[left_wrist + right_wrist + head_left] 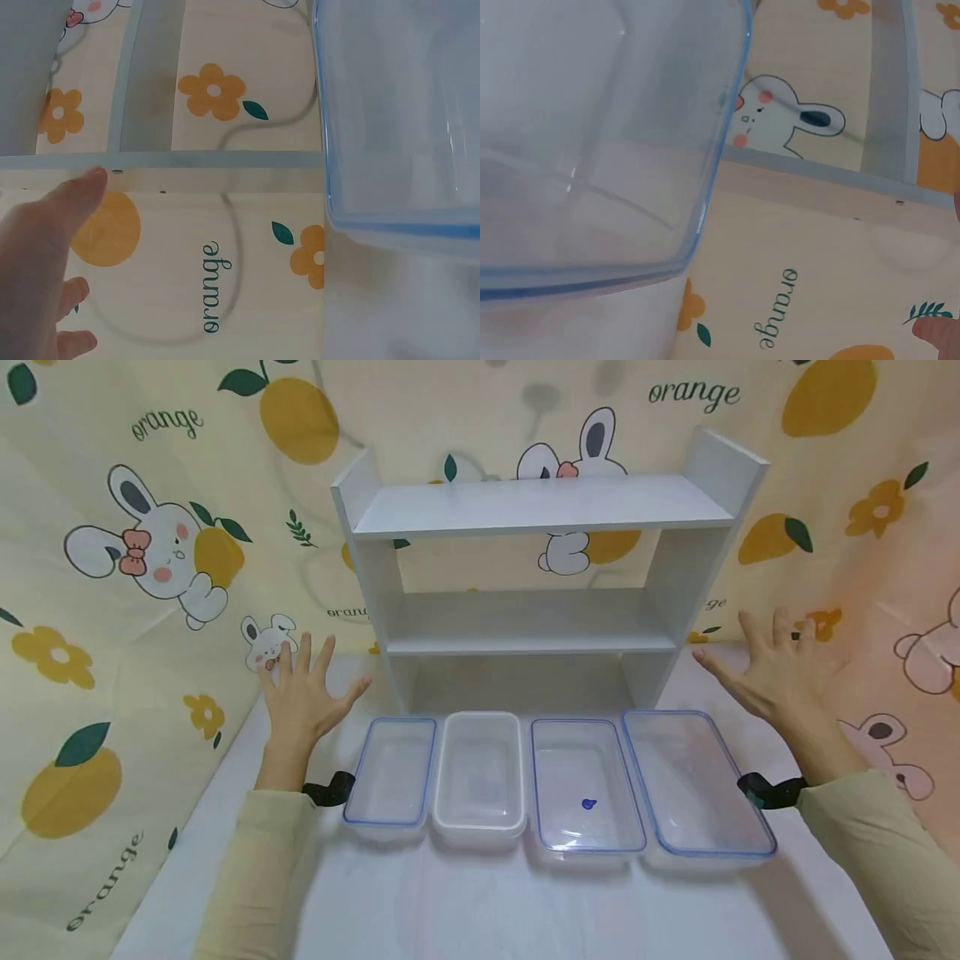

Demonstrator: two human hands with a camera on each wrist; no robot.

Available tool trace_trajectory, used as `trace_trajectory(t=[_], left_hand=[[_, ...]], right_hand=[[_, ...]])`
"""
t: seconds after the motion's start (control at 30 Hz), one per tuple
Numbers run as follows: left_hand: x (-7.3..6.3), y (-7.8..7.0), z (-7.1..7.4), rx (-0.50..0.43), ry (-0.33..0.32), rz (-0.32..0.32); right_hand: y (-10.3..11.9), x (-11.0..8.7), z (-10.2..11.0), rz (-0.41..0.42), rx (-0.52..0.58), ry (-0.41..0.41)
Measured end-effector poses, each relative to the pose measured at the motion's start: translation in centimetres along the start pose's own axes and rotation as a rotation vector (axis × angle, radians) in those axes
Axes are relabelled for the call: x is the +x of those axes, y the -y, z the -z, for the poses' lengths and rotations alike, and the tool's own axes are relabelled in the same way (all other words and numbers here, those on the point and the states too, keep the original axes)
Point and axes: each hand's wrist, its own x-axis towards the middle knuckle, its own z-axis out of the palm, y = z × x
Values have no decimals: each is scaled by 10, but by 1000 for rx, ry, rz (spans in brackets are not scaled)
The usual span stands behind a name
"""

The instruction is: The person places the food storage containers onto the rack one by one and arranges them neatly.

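Observation:
Four would exceed the count, so several clear plastic boxes stand in a row on the white table. At the left end is a small blue-rimmed box (390,772), nearest my left hand (302,702). Beside it stands a white-rimmed box (481,777). A blue-rimmed box (585,785) with a small dark blue mark (588,804) follows, and the largest blue-rimmed box (697,785) is at the right end, nearest my right hand (780,681). Both hands are raised with fingers spread, holding nothing and apart from the boxes.
A white shelf unit (540,508) with open tiers stands behind the boxes. Printed cloth (150,652) with rabbits and oranges covers the walls. The white tabletop (480,910) extends in front. Each wrist wears a black strap (330,789).

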Motion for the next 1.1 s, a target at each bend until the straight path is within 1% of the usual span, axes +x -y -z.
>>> trace_trajectory(t=[0.2, 0.37, 0.53, 0.67, 0.73, 0.83, 0.97, 1.03, 1.1], left_hand=[[3, -1, 4, 5, 4, -3], [3, -2, 7, -12, 0, -11], [-2, -1, 8, -29, 0, -15], [-8, 2, 8, -39, -20, -27], [-12, 3, 8, -54, -32, -45], [-19, 4, 10, -90, -62, -75], [-28, 6, 11, -147, -149, -136], [-32, 7, 11, -190, -198, -170], [-36, 9, 10, -234, -227, -194]], right_hand=[[-4, 0, 1, -6, 21, 17], [-6, -1, 6, 9, 7, -6], [-3, -4, 10, 44, 48, -27], [1, -5, 11, 56, 77, -50], [4, -5, 11, 66, 88, -71], [10, -4, 15, 98, 114, -135], [20, -3, 23, 112, 192, -223], [25, -2, 29, 114, 256, -238], [30, -1, 34, 122, 319, -245]])
